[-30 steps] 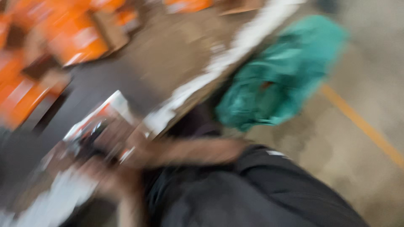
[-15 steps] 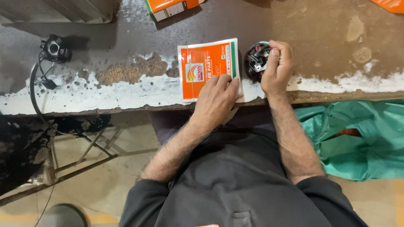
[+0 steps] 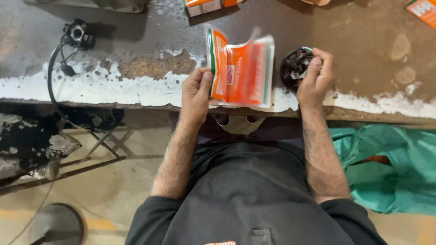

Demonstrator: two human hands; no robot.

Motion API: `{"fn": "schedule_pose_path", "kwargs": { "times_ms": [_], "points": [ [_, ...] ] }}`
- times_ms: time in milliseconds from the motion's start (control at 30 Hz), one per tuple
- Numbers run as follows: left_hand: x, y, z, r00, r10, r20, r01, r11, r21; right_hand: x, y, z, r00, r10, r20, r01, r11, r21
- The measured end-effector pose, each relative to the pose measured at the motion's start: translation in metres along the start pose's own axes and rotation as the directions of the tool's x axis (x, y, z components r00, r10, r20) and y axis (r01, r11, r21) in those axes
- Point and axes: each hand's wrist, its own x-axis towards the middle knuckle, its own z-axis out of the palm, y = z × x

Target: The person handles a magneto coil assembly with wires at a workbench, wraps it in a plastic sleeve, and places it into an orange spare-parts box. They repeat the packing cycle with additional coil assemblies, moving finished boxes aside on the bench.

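Fingers of the left hand (image 3: 196,93) pinched the near left corner of an orange plastic packet (image 3: 240,72), lifted and blurred above the workbench (image 3: 136,45) edge. At three o'clock from it, the right hand (image 3: 315,79) gripped a round black part (image 3: 295,68), possibly an electrical assembly. A green bag (image 3: 390,168) lay at five o'clock.

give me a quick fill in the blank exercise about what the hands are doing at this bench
1. The left hand pinches an orange and white ____ by its edge.
2. The right hand grips a round black part over the ____.
3. The green bag lies to the person's ____ side.

Missing words: packet; bench; right
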Motion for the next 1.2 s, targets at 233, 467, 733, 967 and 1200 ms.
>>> {"fn": "schedule_pose_path", "kwargs": {
  "times_ms": [233, 467, 733, 967, 1200],
  "points": [
    [0.013, -0.029, 0.021, 0.980, -0.199, 0.008, 0.180, 0.868, -0.463, -0.001, 0.006, 0.005, 0.998, 0.064, 0.016, -0.065, 0.991, 0.115],
    [0.021, -0.023, 0.030, 0.959, -0.180, 0.218, 0.138, 0.971, 0.194, -0.001, 0.010, 0.005, 0.999, 0.028, 0.021, -0.031, 0.992, 0.124],
    [0.025, -0.033, 0.067, 0.903, 0.283, 0.324, -0.424, 0.457, 0.782, -0.001, -0.048, 0.000, 0.972, -0.092, 0.217, -0.013, 0.899, 0.438],
    [0.027, -0.028, 0.064, 0.929, 0.218, 0.298, -0.369, 0.514, 0.774, 0.026, -0.069, -0.006, 0.882, 0.010, 0.472, -0.052, 0.996, 0.075],
    [0.021, -0.028, 0.068, 0.909, 0.248, 0.335, -0.416, 0.479, 0.773, 0.028, -0.077, -0.023, 0.924, -0.017, 0.383, -0.060, 0.980, 0.190]
  ]
}}
